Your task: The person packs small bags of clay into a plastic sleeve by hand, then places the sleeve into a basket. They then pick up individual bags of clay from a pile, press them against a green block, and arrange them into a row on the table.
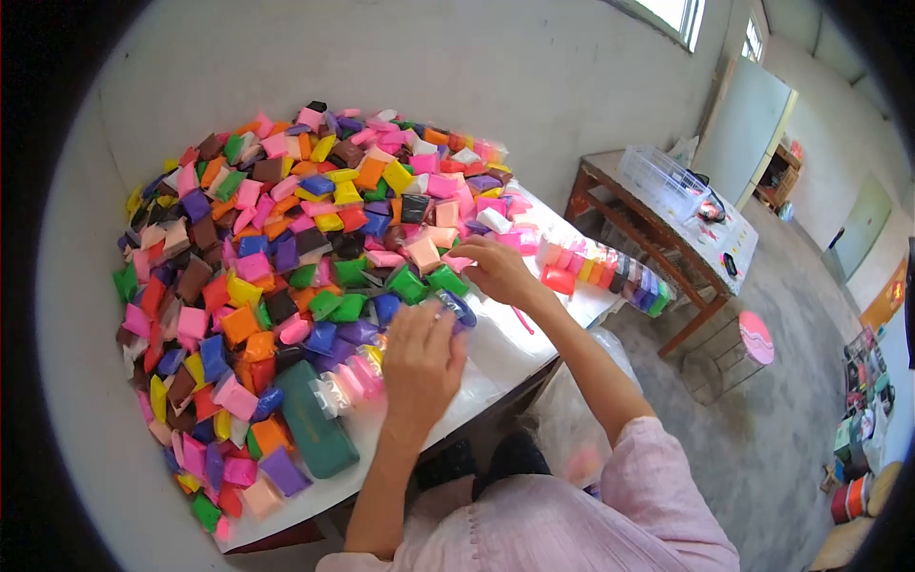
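Note:
A short row of small colored packets (351,379), clear-ended and pink at its near end, lies along the table's front. My left hand (419,357) is curled over this row, its fingers slightly blurred. A dark blue packet (457,307) shows just past the left fingertips. My right hand (500,270) reaches over the pile's edge, fingers bent around a pink packet (458,263). Green packets (446,279) lie just below those fingertips. The big pile of soft packets (276,238) in many colors covers the table's left and back.
A green case (319,424) lies left of the short row. Another long row of packets (610,272) and a red object (558,279) sit to the right. Beyond are a side table (610,170) with a clear basket (662,181) and a pink-topped stool (756,338). A plastic bag (581,410) hangs below.

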Available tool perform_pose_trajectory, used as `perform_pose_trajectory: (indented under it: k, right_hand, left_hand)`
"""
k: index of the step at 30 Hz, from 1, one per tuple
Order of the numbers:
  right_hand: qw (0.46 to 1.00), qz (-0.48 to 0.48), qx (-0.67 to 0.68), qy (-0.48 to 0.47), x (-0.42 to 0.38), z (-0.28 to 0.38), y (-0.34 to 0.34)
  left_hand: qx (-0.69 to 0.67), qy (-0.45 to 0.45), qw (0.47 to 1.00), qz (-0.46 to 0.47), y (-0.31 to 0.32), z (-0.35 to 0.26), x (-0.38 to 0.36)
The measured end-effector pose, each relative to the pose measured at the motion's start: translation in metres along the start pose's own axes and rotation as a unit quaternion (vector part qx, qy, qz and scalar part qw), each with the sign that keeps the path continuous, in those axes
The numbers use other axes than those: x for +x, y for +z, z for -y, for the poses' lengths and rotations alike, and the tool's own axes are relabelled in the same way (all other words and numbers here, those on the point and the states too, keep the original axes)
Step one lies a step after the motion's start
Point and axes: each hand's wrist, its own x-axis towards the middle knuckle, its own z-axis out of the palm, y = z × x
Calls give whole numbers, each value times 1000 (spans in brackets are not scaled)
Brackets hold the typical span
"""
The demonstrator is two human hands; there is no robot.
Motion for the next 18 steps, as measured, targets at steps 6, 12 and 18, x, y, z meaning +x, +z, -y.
perform_pose_trajectory:
  k: [6,12,18]
  right_hand:
    - [973,218,-77,-19,39,10,7]
    - [967,235,-101,1,49,12,10]
    - [967,233,-99,37,44,21,-13]
  left_hand:
    - [-69,90,992,47,23,-12,-49]
    - [-113,58,990,60,21,-14,-43]
    - [-123,42,989,73,19,-15,-43]
